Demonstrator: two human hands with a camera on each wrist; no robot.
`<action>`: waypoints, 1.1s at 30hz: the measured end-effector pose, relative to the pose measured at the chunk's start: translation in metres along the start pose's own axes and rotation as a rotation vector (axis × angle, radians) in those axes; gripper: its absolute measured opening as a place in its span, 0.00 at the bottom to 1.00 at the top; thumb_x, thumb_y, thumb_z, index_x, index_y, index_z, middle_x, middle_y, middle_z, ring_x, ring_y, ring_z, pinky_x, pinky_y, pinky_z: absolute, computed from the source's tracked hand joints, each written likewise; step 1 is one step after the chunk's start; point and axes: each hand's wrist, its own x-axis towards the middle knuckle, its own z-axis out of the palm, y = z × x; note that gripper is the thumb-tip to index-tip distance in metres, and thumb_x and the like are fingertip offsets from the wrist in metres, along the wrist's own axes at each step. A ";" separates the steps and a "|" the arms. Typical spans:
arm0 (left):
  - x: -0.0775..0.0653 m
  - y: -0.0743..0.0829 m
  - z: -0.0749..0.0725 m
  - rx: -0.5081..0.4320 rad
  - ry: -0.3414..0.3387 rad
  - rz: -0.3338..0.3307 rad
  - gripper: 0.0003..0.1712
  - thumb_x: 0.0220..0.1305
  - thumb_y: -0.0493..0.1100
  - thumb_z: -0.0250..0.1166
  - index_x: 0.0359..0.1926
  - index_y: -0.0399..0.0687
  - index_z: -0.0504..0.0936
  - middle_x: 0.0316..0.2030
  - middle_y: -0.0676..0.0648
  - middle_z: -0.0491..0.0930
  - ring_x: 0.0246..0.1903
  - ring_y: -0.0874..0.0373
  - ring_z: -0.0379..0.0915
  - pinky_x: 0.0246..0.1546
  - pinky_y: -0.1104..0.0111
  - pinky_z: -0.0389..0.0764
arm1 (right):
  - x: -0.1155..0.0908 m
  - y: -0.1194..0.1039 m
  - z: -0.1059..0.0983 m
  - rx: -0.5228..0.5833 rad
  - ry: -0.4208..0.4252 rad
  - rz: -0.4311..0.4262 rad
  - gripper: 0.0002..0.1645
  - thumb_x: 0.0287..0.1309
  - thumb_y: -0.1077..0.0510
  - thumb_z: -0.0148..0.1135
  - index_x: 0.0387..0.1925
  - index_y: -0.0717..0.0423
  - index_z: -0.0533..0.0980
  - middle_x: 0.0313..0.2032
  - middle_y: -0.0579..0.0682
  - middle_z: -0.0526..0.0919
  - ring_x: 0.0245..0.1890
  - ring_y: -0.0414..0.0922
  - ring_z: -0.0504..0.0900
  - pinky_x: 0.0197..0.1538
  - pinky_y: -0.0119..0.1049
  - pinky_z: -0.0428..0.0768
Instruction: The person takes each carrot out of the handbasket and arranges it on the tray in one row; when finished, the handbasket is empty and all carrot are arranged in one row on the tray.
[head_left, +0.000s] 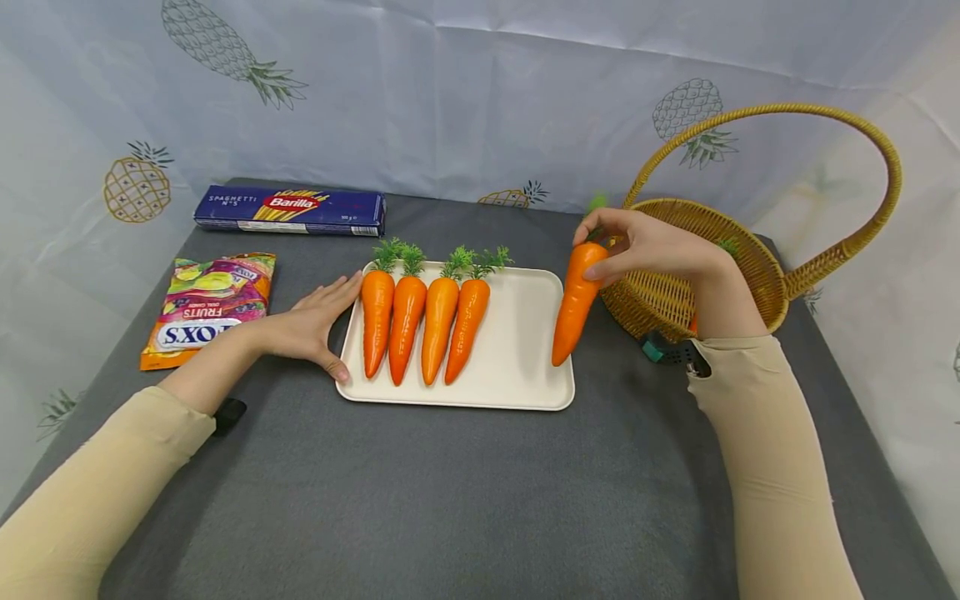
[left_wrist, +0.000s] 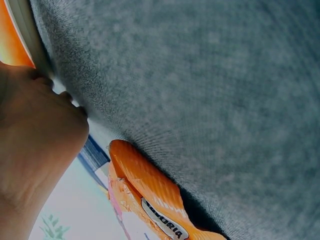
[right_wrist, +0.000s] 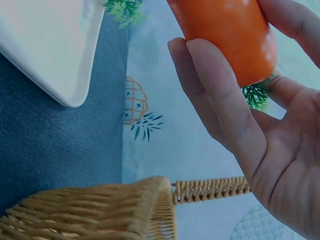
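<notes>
My right hand (head_left: 637, 243) pinches a carrot (head_left: 576, 304) near its leafy top, and the tip hangs down over the right edge of a cream tray (head_left: 525, 358). In the right wrist view the fingers curl round the thick end of that carrot (right_wrist: 232, 40). Several other carrots (head_left: 439, 332) lie side by side on the tray's left half, green tops toward the back. My left hand (head_left: 307, 329) rests at the tray's left edge with fingers spread and thumb near the front corner. The left wrist view shows only part of this hand (left_wrist: 37, 120).
A wicker basket (head_left: 645, 308) with a tall handle stands right of the tray, a little orange and green showing inside. A blue spaghetti box (head_left: 292, 210) lies at the back left. In front of it is a fruit candy bag (head_left: 213, 304). Pineapple-print cloth hangs behind.
</notes>
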 end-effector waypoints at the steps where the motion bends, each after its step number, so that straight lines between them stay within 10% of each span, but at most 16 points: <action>1: 0.000 0.001 0.000 0.000 0.003 0.001 0.85 0.35 0.62 0.82 0.79 0.44 0.30 0.79 0.37 0.29 0.78 0.33 0.23 0.73 0.34 0.30 | 0.001 0.000 0.001 0.007 -0.005 0.002 0.24 0.61 0.57 0.67 0.56 0.53 0.68 0.52 0.52 0.74 0.45 0.51 0.83 0.47 0.45 0.83; 33: -0.001 0.002 -0.002 0.011 -0.007 -0.001 0.85 0.36 0.62 0.82 0.78 0.44 0.29 0.79 0.37 0.29 0.78 0.32 0.23 0.73 0.33 0.32 | 0.041 0.003 0.035 0.094 -0.119 -0.022 0.28 0.59 0.57 0.69 0.57 0.54 0.67 0.55 0.57 0.70 0.50 0.55 0.83 0.53 0.55 0.84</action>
